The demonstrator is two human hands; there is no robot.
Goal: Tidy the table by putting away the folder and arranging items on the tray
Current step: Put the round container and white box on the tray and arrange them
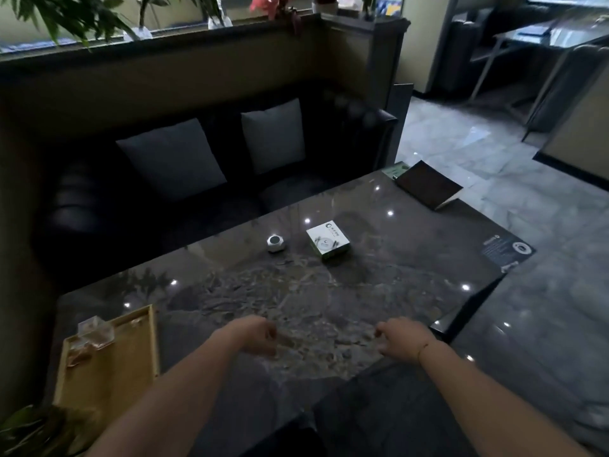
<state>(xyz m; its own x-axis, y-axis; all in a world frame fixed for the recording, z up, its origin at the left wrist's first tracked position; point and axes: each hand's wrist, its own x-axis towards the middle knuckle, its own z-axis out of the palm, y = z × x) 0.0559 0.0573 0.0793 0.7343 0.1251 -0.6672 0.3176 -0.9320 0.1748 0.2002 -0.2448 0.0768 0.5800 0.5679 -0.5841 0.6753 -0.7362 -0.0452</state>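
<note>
Head view recorded: dark folder [427,184] at the desk's [329,291] far right corner, partly overhanging; wooden tray [108,364] at the near left edge; open middle ground. Left hand [255,334] and right hand [403,338] hovered low, fingers loosely curled, empty. White box's [328,239] lettering was unreadable.

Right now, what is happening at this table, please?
A person holds both hands, left hand and right hand, above the dark marble table, fingers curled and empty. Nothing is picked up yet. The dark folder lies at the far right corner. A white box and a small white round object sit mid-table. The wooden tray is near left, holding a glass item.
</note>
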